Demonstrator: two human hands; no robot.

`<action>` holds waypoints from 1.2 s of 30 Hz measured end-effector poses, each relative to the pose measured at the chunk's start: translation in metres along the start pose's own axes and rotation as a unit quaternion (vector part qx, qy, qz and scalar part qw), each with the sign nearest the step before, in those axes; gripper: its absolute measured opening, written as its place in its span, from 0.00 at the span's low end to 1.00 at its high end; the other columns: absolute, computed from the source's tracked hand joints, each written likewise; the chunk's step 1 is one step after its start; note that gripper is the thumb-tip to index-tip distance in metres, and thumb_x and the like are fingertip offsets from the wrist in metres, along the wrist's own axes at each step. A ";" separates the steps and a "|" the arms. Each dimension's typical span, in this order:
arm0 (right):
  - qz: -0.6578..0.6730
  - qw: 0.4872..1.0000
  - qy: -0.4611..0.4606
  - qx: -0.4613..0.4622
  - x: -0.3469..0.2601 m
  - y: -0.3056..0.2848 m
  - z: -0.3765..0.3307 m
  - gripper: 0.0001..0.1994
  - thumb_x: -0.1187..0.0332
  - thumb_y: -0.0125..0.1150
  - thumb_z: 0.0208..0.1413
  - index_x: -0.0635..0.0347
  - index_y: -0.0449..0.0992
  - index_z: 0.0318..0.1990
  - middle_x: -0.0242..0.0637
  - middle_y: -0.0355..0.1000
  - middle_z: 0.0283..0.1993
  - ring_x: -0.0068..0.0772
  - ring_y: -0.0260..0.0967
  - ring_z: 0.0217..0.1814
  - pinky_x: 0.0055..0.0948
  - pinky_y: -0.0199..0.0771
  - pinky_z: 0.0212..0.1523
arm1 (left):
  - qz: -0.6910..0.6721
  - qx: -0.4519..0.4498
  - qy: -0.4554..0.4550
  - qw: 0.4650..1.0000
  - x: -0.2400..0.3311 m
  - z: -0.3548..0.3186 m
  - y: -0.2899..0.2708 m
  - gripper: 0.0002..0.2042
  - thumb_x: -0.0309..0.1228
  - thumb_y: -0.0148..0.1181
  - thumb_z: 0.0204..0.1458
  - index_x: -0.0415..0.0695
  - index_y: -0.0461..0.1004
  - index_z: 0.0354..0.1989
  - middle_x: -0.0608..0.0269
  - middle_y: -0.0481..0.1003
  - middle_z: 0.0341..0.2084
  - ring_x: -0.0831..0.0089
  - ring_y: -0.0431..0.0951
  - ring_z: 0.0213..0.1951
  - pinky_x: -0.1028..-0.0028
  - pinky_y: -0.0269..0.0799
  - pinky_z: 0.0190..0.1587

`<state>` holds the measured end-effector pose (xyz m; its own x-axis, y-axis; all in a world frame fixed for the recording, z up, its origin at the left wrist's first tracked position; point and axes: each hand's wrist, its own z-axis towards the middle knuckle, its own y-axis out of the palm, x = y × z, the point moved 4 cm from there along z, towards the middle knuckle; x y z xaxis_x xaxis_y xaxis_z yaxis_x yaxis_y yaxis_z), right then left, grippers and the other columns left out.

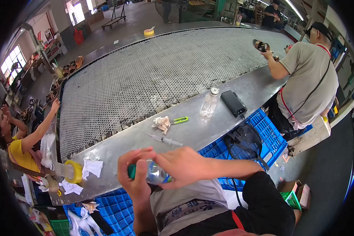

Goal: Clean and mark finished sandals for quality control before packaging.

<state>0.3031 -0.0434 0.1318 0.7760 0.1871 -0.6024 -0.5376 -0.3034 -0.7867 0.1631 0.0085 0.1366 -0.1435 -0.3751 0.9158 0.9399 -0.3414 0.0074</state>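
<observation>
Close to my body, a small clear plastic bottle (155, 173) with blue and green on it lies sideways between my two hands. My left hand (135, 173) is closed around its left end, where a green cap (132, 171) shows between thumb and fingers. From the right, my right hand (188, 165) is closed over the bottle's body and hides part of it. Just beyond my hands, a clear syringe (163, 139) lies on the metal ledge (137, 129). Farther on are a crumpled stained tissue (162, 123) and a green utility knife (180, 120).
A clear capped bottle (209, 103) and a black case (234, 103) stand on the ledge's right. Beyond stretches a perforated conveyor (153, 67). Blue crates (268, 131) are below. A yellow tape roll (74, 172) sits left. One co-worker (308, 74) holds a sandal; another (21, 147) reaches in.
</observation>
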 end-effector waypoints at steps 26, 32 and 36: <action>0.229 0.953 0.028 0.197 0.110 0.035 0.028 0.14 0.59 0.59 0.66 0.62 0.78 0.45 0.35 0.77 0.32 0.23 0.71 0.27 0.24 0.70 0.28 | 0.212 0.374 0.049 0.902 0.045 -0.172 -0.267 0.08 0.30 0.58 0.62 0.37 0.70 0.40 0.65 0.68 0.16 0.74 0.69 0.19 0.70 0.71 0.29; 0.288 0.869 0.118 0.385 0.169 0.066 0.016 0.15 0.58 0.50 0.69 0.62 0.76 0.42 0.30 0.66 0.24 0.18 0.57 0.19 0.21 0.56 0.19 | 0.337 0.578 0.016 0.743 0.094 -0.196 -0.350 0.11 0.27 0.61 0.60 0.37 0.75 0.48 0.59 0.77 0.31 0.76 0.76 0.28 0.77 0.71 0.32; 0.248 0.874 0.135 0.396 0.141 0.082 0.031 0.16 0.59 0.49 0.67 0.64 0.75 0.42 0.30 0.63 0.26 0.19 0.54 0.21 0.22 0.55 0.23 | 0.339 0.580 0.079 0.736 0.100 -0.216 -0.401 0.11 0.23 0.62 0.58 0.32 0.73 0.46 0.60 0.73 0.25 0.74 0.75 0.26 0.75 0.70 0.32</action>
<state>0.3582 -0.0131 -0.0214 0.3753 -0.0427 -0.9259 -0.8063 0.4778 -0.3488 -0.2946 -0.0784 0.1383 0.5328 -0.2465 0.8095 0.4304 0.9026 -0.0084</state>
